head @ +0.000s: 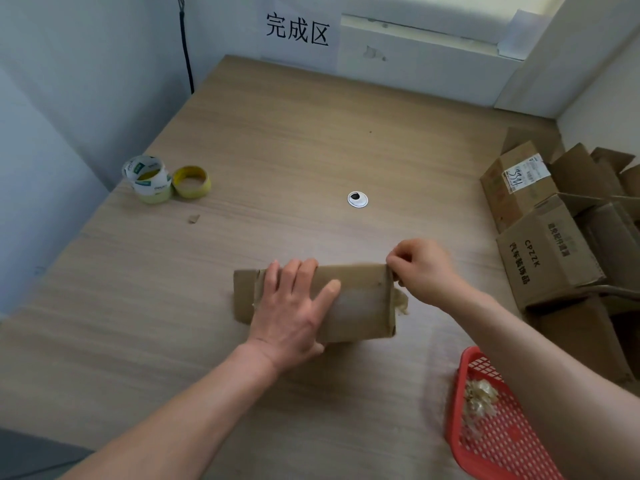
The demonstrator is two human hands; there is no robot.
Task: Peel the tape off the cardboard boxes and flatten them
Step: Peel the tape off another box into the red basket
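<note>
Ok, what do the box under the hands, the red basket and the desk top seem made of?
Box: brown cardboard, matte, edges torn and fuzzy. Red basket: apparently moulded plastic, a glossy perforated lattice. Desk top: pale wood-grain surface, smooth and even, probably laminate, though veneer or solid wood cannot be ruled out.

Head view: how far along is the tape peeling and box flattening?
Early to midway. Done: tape scraps lie in the red basket. In hand: the left hand presses the small box on the table while the right hand pinches tape at its right end. Left: the boxes stacked at right stand unflattened; no flattened box shows.
</note>
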